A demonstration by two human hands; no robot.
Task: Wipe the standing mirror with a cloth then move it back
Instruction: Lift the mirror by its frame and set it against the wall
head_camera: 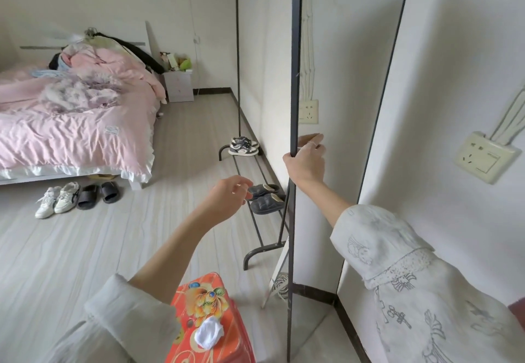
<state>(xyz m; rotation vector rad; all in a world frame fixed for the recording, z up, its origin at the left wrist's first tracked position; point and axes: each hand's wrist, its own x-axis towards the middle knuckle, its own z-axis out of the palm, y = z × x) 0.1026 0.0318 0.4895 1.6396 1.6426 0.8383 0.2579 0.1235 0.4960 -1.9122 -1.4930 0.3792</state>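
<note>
Nearest, a white cloth [208,333] lies bunched on a red floral box [199,300], below the forearm of the left hand [227,195], which hangs empty with loosely curled fingers. Farther on, the right hand [305,163] grips the dark frame edge of the standing mirror [341,78], upright on the floor by the wall, a shoe rack [261,220] just beyond.

The floor [85,249] is pale striped planking. The bed [71,124] stands on it at far left. Directly in front of the bed lie white sneakers [56,199] and black slides [98,195]. Right of the bed, a black shoe rack [257,251] carries grey sneakers [243,145] and dark slippers [265,199].
</note>
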